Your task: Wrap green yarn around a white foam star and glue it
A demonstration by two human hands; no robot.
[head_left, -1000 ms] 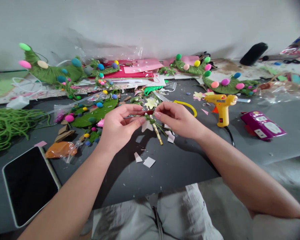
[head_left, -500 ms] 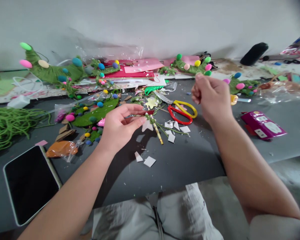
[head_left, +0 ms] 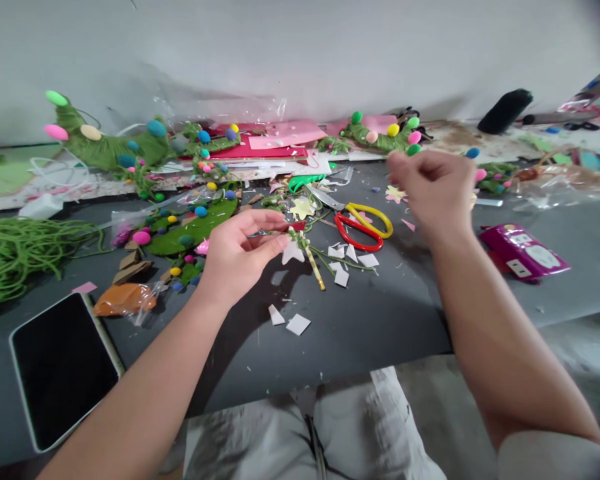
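Note:
My left hand (head_left: 243, 250) pinches a small craft piece between thumb and fingertips. At its fingertips I see a white star (head_left: 293, 253), a bit of green yarn and a red strip (head_left: 296, 227). A patterned gold stick (head_left: 315, 267) slants down just beside the star; whether it is joined to it, I cannot tell. My right hand (head_left: 436, 190) is raised over the table to the right, fingers curled closed. Anything inside them is hidden. Between my hands lie scissors (head_left: 363, 230) with red and yellow handles, near white paper scraps (head_left: 342, 277) and a pale yellow flower (head_left: 303, 207).
Loose green yarn (head_left: 30, 260) and a tablet-like device (head_left: 65, 373) are at left, near an orange packet (head_left: 125, 300). A purple packet (head_left: 525, 252) lies right. Green yarn-wrapped shapes with coloured balls (head_left: 110, 143) and red and pink sheets (head_left: 285, 133) line the wall.
My right hand has shifted slightly and turned, its fingers still curled, uncovering a pinkish flower on the table. My left hand keeps its pinch in nearly the same place.

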